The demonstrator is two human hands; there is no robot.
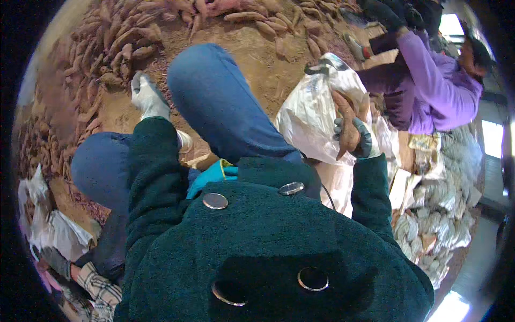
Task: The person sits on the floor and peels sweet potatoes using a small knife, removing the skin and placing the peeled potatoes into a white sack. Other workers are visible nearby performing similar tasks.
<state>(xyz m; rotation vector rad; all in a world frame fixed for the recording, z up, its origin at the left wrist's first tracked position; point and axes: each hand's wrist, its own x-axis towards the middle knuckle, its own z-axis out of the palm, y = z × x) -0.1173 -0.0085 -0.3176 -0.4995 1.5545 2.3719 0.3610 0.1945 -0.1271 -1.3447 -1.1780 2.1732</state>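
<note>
My right hand [364, 139], in a grey-white work glove, grips a long, curved sweet potato [348, 128] at the mouth of a white plastic sack [307, 116]. My left hand [148, 95], in a white knit glove, is over the dirt floor beside the heap of sweet potatoes [116, 48]. Its fingers look curled and slightly blurred, and I cannot tell whether anything is inside them. Between the two arms are my bent knees in blue jeans [219, 104]. A teal glove [215, 177] with a yellow edge lies at my lap.
A person in a purple top [434, 84] sits close beyond the sack. At lower left are another person's checked sleeve [98, 283] and a white bag [66, 233]. Many full, pale sacks [438, 209] are piled on the right. More sweet potatoes [273, 24] lie ahead.
</note>
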